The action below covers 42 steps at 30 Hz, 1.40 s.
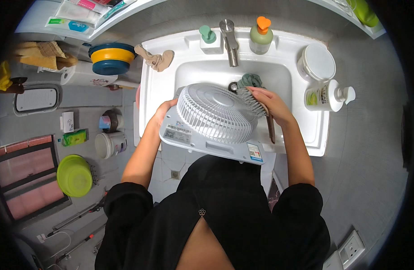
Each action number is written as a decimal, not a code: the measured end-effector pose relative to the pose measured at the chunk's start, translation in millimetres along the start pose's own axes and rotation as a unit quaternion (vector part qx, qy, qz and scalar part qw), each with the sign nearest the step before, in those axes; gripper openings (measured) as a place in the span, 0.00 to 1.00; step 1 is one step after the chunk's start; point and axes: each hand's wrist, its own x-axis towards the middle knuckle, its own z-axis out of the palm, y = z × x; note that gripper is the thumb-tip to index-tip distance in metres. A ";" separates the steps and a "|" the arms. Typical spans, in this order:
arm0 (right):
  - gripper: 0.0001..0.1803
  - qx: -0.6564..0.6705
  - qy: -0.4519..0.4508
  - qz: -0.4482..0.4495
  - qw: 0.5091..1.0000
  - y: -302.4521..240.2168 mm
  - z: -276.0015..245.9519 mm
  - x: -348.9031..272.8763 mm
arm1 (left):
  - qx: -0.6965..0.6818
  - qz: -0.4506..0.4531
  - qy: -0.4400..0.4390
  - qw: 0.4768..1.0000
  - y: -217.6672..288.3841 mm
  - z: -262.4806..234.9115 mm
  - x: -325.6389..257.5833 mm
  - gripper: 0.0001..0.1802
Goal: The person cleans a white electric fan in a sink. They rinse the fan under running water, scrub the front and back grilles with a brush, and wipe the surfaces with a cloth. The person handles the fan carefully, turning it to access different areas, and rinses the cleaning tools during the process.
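A white fan (211,117) with a round slatted grille and a flat, labelled body is tilted over the near side of the white sink (308,123). My left hand (164,112) is closed around its left edge, with some fingers hidden behind it. In my right hand (274,105) is a scrub brush (252,101) with grey bristles and a brown handle pointing down. Its bristles press against the right side of the grille. A crumpled grey-green cloth (251,81) lies in the basin just beyond the brush, beside the drain (233,87).
Behind the basin stand a faucet (229,42), a green-topped dispenser (211,41) and an orange-topped bottle (261,37). A white tub (318,63) and pump bottle (326,96) occupy the right rim. A beige sock-like cloth (158,60) lies on the left rim, near stacked basins (111,58).
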 end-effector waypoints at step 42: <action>0.21 0.310 0.060 0.140 0.938 28.1 18.3 -85.4 | -0.127 0.211 -0.018 0.969 -100.0 47.7 -48.8 0.29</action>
